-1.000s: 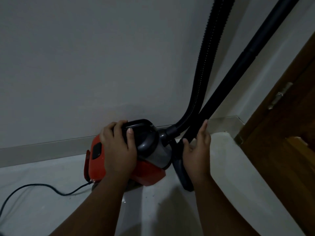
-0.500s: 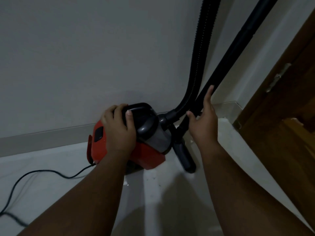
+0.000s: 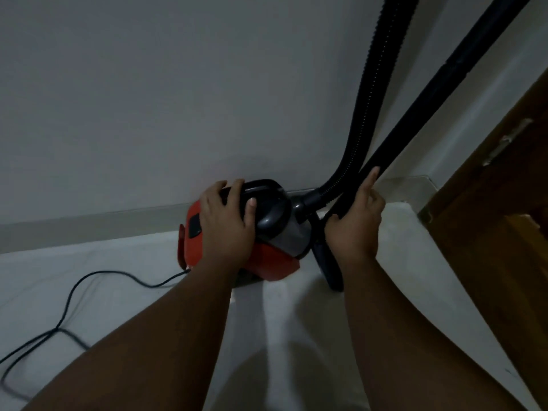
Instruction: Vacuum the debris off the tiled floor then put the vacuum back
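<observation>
A red and black vacuum (image 3: 275, 262) sits on the floor (image 3: 415, 262) against the wall (image 3: 148, 114), directly beneath the left hand (image 3: 228, 223), whose fingers stay clenched round its handle. The right hand (image 3: 355, 229), flat half a second ago, now grasps the wand (image 3: 441, 90), thumb hooked, forefinger straight.

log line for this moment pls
left hand: grips black carry handle of red canister vacuum | right hand: holds black rigid wand | vacuum: on pale floor

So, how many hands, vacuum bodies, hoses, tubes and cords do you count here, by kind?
Hands: 2, left hand and right hand
Vacuum body: 1
Ribbed hose: 1
Rigid tube: 1
Power cord: 1
Total: 6
</observation>
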